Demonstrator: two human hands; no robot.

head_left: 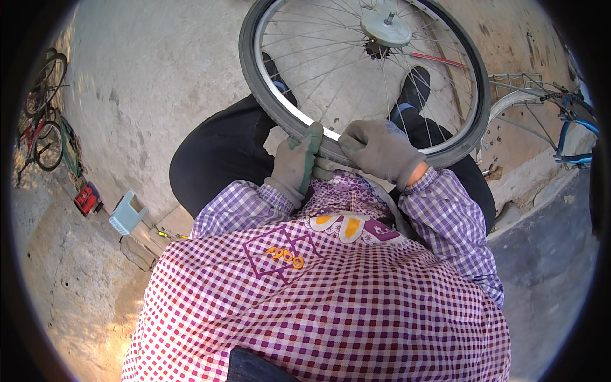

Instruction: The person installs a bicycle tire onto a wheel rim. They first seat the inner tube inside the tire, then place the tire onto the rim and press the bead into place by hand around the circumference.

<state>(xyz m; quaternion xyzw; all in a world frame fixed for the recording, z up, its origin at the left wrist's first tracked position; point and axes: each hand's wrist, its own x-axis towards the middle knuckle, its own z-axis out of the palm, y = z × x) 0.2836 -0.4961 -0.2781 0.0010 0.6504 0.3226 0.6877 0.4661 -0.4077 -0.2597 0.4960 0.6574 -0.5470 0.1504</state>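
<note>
A bicycle wheel (pixel 252 70) with black tire, silver rim, spokes, grey hub (pixel 375 25) and dark sprocket (pixel 375 49) leans over my bent, dark-trousered legs. At its lower edge, my left hand (pixel 296 159), in a grey-green glove, grips tire and rim, thumb along the side, fingers curled underneath. Just right of it, my right hand (pixel 380 153), in a grey glove, is closed with fingertips pinched on the tire by the rim; anything smaller between them is hidden. A checked apron (pixel 318 299) covers my lap.
Bicycles (pixel 49 143) stand at far left, near a red toolbox (pixel 87 198) and pale blue plastic stool (pixel 127 216). A blue bicycle frame and grey fender (pixel 509 102) lie at the right. A red strip (pixel 438 60) shows through the spokes on the concrete floor (pixel 127 63).
</note>
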